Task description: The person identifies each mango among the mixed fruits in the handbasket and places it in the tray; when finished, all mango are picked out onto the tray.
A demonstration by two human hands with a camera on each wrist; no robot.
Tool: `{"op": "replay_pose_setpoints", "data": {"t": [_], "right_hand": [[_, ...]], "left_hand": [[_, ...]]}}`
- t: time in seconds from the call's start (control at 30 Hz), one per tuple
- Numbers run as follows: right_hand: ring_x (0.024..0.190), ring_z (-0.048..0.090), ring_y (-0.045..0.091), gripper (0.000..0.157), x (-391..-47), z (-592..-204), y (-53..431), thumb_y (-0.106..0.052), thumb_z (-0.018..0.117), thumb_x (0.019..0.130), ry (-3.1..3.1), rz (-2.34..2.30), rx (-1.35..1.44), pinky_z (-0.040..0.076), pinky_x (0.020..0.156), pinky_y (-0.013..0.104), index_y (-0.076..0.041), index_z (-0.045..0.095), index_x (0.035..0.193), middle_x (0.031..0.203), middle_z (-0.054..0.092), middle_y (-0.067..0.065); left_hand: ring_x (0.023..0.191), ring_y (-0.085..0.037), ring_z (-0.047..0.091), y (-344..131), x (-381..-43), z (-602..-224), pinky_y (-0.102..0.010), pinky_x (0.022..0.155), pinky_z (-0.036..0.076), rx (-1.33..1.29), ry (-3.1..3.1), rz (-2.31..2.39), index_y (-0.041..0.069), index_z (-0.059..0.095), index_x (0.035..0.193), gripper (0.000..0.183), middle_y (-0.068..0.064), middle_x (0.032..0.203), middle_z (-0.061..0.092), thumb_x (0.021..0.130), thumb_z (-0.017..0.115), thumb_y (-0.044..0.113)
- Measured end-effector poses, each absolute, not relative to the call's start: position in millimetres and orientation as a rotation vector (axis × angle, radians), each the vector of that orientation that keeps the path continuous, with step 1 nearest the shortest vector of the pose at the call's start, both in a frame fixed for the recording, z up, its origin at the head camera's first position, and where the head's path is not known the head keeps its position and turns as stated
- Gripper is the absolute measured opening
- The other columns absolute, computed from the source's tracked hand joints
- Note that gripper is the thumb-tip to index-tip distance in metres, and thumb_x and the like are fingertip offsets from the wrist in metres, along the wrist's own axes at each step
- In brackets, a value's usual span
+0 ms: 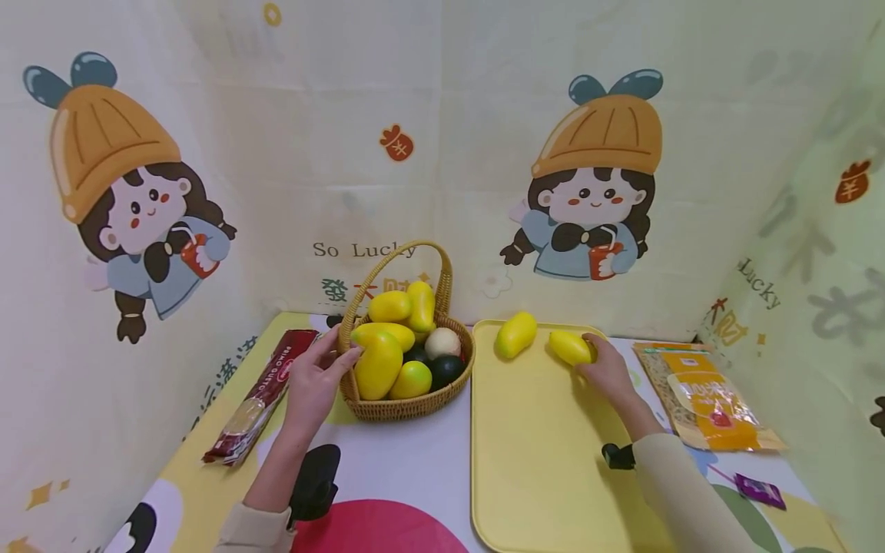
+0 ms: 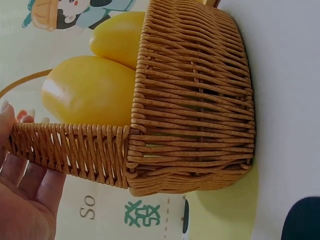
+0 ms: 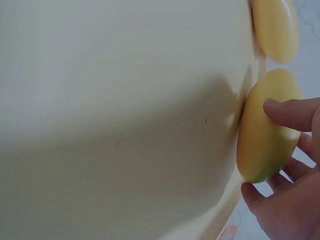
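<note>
My left hand (image 1: 314,376) holds the side of the handle (image 2: 70,152) of a brown wicker basket (image 1: 408,407), thumb on one side and fingers on the other. Yellow mangoes (image 1: 378,365) fill much of the basket, with a pale round item (image 1: 442,343) and dark green fruit (image 1: 447,372) among them. At the far end of a yellow tray (image 1: 539,445), my right hand (image 1: 608,369) grips a yellow mango (image 3: 267,130) with a greenish end, its thumb across the side. Another mango (image 1: 516,335) lies on the tray just left of it.
A dark red noodle packet (image 1: 266,392) lies left of the basket. Right of the tray are an orange-and-clear food bag (image 1: 712,395) and a small purple packet (image 1: 760,490). Printed cloth walls (image 1: 477,192) enclose the table at the back and sides.
</note>
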State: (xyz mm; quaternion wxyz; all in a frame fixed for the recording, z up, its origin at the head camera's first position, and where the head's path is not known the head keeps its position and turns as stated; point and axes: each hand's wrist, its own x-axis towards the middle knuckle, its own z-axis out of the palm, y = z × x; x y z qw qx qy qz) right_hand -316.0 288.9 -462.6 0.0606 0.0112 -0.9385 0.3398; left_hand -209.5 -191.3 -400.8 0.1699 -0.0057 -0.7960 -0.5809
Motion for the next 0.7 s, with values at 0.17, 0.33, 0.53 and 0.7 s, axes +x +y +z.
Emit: {"op": "replay_pose_setpoints", "data": {"t": [0.17, 0.33, 0.53, 0.7], "right_hand": [[0.131, 0.042, 0.05, 0.071, -316, -463, 291, -0.006, 0.069, 0.082, -2.847, 1.018, 0.042, 0.033, 0.113, 0.062, 0.006, 0.039, 0.145, 0.145, 0.043, 0.034], [0.134, 0.039, 0.051, 0.067, -312, -459, 291, -0.007, 0.068, 0.086, -2.823, 1.02, 0.097, 0.032, 0.112, 0.063, 0.006, 0.04, 0.145, 0.145, 0.042, 0.035], [0.139, 0.034, 0.049, 0.061, -309, -449, 278, -0.009, 0.064, 0.09, -2.771, 1.063, 0.185, 0.029, 0.114, 0.064, 0.003, 0.042, 0.146, 0.149, 0.041, 0.03], [0.139, 0.036, 0.045, 0.057, -308, -444, 258, -0.011, 0.063, 0.091, -2.731, 1.126, 0.243, 0.029, 0.115, 0.062, -0.002, 0.046, 0.144, 0.148, 0.044, 0.026]], "left_hand": [[0.105, -0.017, 0.061, -190, -208, -398, -0.009, 0.085, 0.052, -0.024, -2.262, -1.644, 0.032, 0.05, 0.145, 0.054, -0.004, 0.134, 0.064, 0.095, 0.065, 0.04], [0.103, -0.016, 0.061, -189, -208, -398, -0.009, 0.085, 0.051, -0.019, -2.266, -1.641, 0.034, 0.051, 0.145, 0.053, -0.002, 0.13, 0.065, 0.094, 0.066, 0.041], [0.104, -0.018, 0.06, -188, -208, -397, -0.009, 0.084, 0.051, -0.01, -2.271, -1.632, 0.033, 0.051, 0.145, 0.054, -0.002, 0.13, 0.064, 0.094, 0.066, 0.042], [0.106, -0.019, 0.059, -189, -207, -397, -0.009, 0.085, 0.051, -0.003, -2.272, -1.641, 0.032, 0.052, 0.145, 0.054, -0.003, 0.133, 0.063, 0.094, 0.066, 0.042]]}}
